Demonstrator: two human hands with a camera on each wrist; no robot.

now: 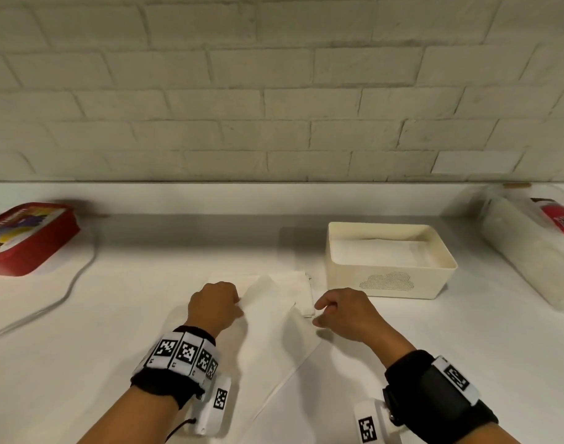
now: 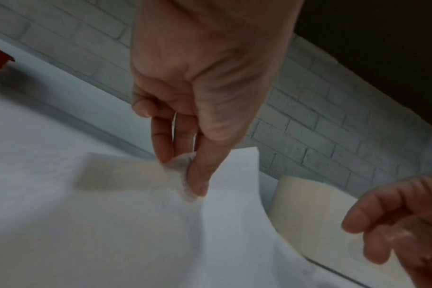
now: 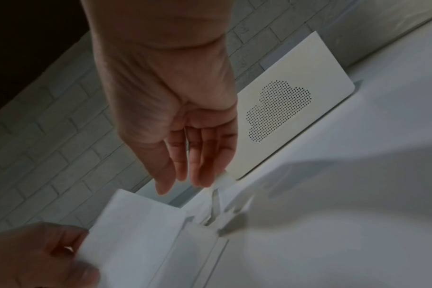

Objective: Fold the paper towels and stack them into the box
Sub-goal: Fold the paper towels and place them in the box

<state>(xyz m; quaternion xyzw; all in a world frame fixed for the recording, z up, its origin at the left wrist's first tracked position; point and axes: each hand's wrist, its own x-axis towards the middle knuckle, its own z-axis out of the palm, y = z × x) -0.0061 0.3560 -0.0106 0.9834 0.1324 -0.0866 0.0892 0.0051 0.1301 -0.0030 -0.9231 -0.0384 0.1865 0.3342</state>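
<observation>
A white paper towel (image 1: pixel 274 331) lies on the white counter between my hands, its far end raised. My left hand (image 1: pixel 239 304) pinches the towel's left edge between thumb and fingers (image 2: pixel 197 175) and lifts it off the counter. My right hand (image 1: pixel 319 314) hovers at the towel's right edge, where layered folds (image 3: pixel 197 243) show; its fingers (image 3: pixel 205 167) are straight and hold nothing. The cream box (image 1: pixel 338 280) with a dotted cloud pattern (image 3: pixel 279 109) stands just beyond my right hand. Folded towels (image 1: pixel 380 251) lie flat inside it.
A red tin (image 1: pixel 24 238) sits at the far left with a grey cable (image 1: pixel 75 277) curving beside it. A wrapped pack of paper towels (image 1: pixel 537 245) lies at the far right. A brick wall (image 1: pixel 274 107) closes the back of the counter.
</observation>
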